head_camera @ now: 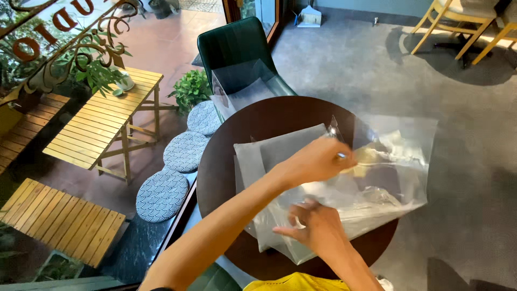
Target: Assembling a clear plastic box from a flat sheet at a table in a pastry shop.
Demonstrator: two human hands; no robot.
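Note:
On a round dark brown table (226,156) lie grey folded cloths (272,148) and a large clear plastic bag (393,161). My left hand (318,159) reaches across the table and pinches the bag's upper edge near its opening. My right hand (315,226) rests lower, fingers closed on the bag's near edge. Something pale and crumpled shows inside the bag, blurred through the plastic.
A dark green chair (237,46) with clear plastic sheets (242,89) on its seat stands behind the table. Round patterned cushions (183,151) line a window ledge at left. Beyond the glass are wooden slatted tables (102,121) and potted plants (191,89). Wooden chairs (463,21) stand far right.

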